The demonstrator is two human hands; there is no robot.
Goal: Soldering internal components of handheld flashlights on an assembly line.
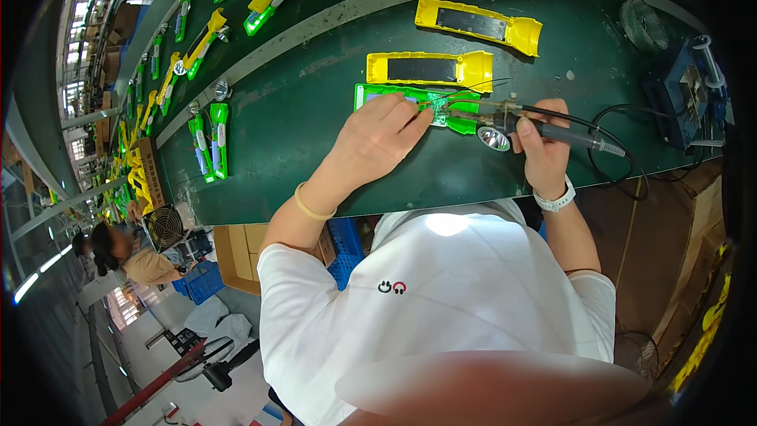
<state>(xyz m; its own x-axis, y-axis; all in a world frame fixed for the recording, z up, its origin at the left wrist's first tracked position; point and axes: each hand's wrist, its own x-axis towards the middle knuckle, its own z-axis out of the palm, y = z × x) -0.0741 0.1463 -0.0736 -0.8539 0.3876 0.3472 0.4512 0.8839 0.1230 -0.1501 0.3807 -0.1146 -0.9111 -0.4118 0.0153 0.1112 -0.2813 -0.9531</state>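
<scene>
- We find the green casing [364,96] lying on the table [284,130], in front of the person, open side up, with a circuit board [439,113] exposed inside it.
- We note the left hand [377,138] over the casing's left part. Its grip has thumb and fingertips drawn close together at the board; we cannot tell whether anything is pinched between them.
- We record the right hand [544,146] with its grip clamped on the dark handle of a soldering iron [572,136], the tip pointing left toward the board.
- We observe a silver reflector [494,139] just below the iron's front end; we cannot tell whether it is attached to anything.
- We list two yellow shells [382,69] [438,16] beyond the casing, each with a dark strip inside.
- We see two green units [199,146] [219,142] side by side at the left, and a blue stand [664,83] at the right.
</scene>
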